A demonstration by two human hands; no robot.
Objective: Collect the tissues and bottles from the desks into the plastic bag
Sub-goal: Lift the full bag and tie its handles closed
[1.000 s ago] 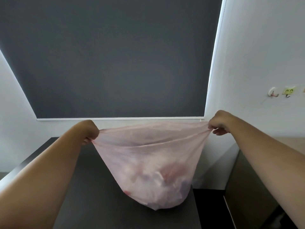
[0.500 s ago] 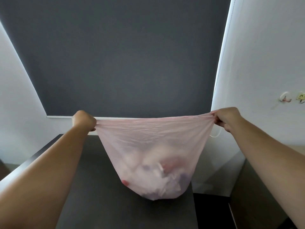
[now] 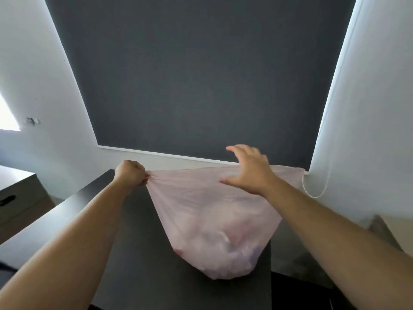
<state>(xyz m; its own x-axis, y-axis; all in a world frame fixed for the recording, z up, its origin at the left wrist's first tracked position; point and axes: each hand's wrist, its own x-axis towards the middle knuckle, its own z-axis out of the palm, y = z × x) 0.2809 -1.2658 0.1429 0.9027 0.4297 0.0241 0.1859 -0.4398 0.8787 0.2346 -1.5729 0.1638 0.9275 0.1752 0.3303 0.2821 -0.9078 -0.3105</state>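
A thin pink plastic bag [image 3: 201, 204] hangs above the dark desk [image 3: 143, 253], its bulging bottom full of pale and reddish rubbish that I cannot make out singly. My left hand [image 3: 130, 173] is clenched on the bag's left top corner. My right hand [image 3: 247, 167] hovers over the middle of the bag's top edge with fingers spread, holding nothing. The bag's right corner [image 3: 290, 170] stands free, no hand on it.
A dark roller blind [image 3: 201, 74] covers the window behind, with its white bead cord [image 3: 315, 193] looping at the right. A wooden drawer unit [image 3: 20, 202] stands at the left, and another piece of furniture [image 3: 384, 233] at the right.
My right hand has let go of the bag's right corner and moved left over the bag's middle, fingers spread. The left hand keeps its grip. The view has swung left.
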